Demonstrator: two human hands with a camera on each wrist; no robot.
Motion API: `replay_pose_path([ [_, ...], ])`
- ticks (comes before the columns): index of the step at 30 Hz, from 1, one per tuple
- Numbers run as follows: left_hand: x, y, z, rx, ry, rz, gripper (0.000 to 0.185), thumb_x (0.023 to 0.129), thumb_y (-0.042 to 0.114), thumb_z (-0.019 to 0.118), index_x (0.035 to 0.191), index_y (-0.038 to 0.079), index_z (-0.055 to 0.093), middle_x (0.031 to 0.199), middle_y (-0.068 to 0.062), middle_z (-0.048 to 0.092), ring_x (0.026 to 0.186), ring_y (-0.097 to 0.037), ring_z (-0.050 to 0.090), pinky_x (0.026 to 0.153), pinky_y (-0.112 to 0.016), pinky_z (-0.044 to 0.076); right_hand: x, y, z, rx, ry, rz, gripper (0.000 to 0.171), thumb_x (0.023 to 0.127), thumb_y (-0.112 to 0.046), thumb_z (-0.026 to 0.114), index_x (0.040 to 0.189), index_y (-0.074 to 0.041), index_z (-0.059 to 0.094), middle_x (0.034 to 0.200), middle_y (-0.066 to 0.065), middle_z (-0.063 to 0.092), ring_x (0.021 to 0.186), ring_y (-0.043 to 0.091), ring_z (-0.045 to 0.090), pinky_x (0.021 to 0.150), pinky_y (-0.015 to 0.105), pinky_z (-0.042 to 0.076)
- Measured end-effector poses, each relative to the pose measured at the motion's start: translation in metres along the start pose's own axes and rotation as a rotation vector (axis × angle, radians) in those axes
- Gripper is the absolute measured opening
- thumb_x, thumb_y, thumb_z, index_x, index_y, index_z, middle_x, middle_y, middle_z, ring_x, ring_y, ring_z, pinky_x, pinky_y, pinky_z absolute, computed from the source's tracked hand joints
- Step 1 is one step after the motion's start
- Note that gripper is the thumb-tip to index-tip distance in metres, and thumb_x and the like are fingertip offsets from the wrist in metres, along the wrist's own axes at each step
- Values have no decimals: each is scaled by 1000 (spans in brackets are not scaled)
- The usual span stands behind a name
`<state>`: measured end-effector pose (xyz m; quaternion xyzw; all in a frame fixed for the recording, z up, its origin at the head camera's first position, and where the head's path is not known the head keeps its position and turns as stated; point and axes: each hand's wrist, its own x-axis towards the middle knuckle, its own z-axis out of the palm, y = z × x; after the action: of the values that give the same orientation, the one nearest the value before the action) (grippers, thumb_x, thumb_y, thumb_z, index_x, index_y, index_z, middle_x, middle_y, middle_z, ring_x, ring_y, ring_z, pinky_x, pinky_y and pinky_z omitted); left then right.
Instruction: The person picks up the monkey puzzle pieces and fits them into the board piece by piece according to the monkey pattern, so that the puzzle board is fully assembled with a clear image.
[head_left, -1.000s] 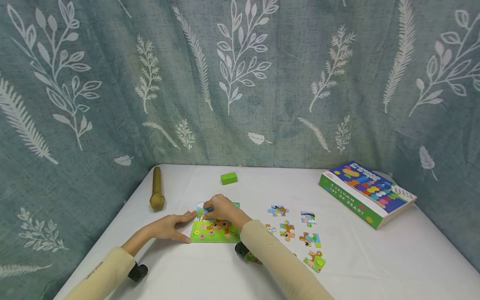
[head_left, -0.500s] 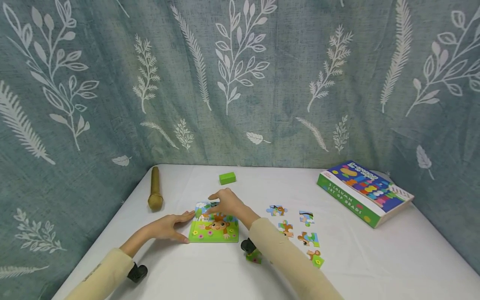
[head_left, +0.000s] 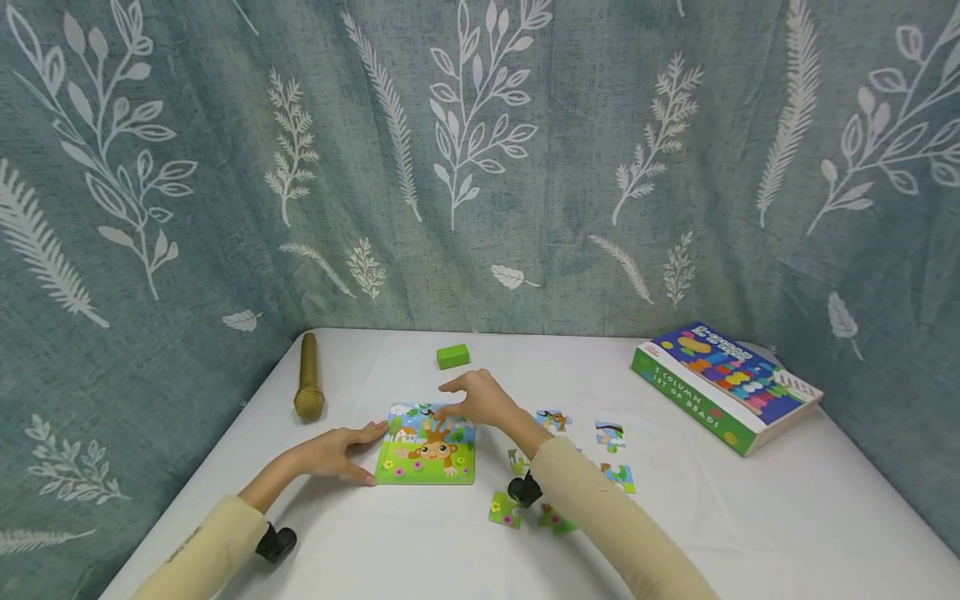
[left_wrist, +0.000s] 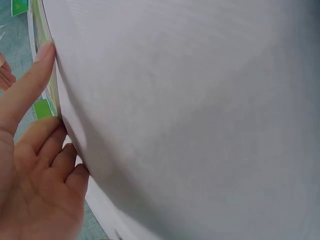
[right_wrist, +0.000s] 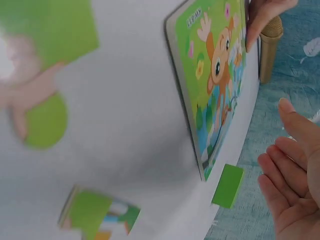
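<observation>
A picture puzzle board (head_left: 427, 473) with a monkey on grass lies flat on the white table. At its left edge rests my left hand (head_left: 333, 455), thumb near the lower left corner and fingers further up. The left wrist view has this hand's thumb and fingers (left_wrist: 42, 165) along the board's edge. Over the board's upper right corner hovers my right hand (head_left: 486, 402), thumb and fingers apart, holding nothing. In the right wrist view the board (right_wrist: 200, 75) is apart from that hand. Loose puzzle pieces, among them a green one (head_left: 505, 511), lie to the right, partly hidden by my right forearm.
A green block (head_left: 452, 357) sits behind the board. At the left back lies a gold microphone (head_left: 308, 379). A bead-set box (head_left: 727, 387) stands at the right back. Patterned curtain (head_left: 480, 167) closes off the far side.
My right hand has let go of the puzzle piece at the board's top and moved right and up. More of the board's picture shows. The left hand stays at the board's edge.
</observation>
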<state>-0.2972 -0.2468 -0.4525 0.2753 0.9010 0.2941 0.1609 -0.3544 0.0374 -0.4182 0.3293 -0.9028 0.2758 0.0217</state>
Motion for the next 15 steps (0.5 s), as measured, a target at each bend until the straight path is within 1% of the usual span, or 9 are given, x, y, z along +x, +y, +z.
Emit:
replay_pose_path([
  [1,0,0,0,-3,-1,3,91,69,37,75,140,5,28,146,-14,19,133,-31,16,104,-48,17,-2,2,-2,-1,12,-6,43,74,-32,72,111,-13,65,109,2,63,98,19,59,90,37,43],
  [2,0,0,0,-7,-3,6,91,69,37,75,140,4,28,146,-15,19,133,-32,16,104,-48,17,-4,4,-3,-1,21,-11,43,74,-31,72,111,-13,65,109,2,64,100,18,59,90,37,42],
  [4,-1,0,0,-10,-8,11,91,70,36,74,140,4,27,146,-16,18,133,-32,16,104,-48,17,-10,9,-7,14,33,-22,42,75,-29,72,112,-11,64,108,5,64,101,18,59,90,38,43],
  [7,-1,2,0,-15,-12,16,90,71,35,74,140,3,26,146,-18,16,132,-34,15,104,-49,17,-19,16,-14,40,48,-18,41,75,-29,72,112,-12,64,108,8,64,101,21,59,85,38,46],
  [9,-2,3,0,-11,-10,12,90,71,35,74,141,3,26,146,-18,16,132,-34,15,104,-49,16,-25,20,-19,56,54,-10,41,75,-28,72,112,-12,64,108,9,63,102,22,58,85,40,46],
  [15,-2,0,0,-16,-4,5,91,70,36,74,141,5,26,146,-17,16,133,-33,15,104,-49,16,-43,34,-28,44,75,17,40,74,-28,73,111,-15,65,108,5,64,102,21,58,86,39,46],
])
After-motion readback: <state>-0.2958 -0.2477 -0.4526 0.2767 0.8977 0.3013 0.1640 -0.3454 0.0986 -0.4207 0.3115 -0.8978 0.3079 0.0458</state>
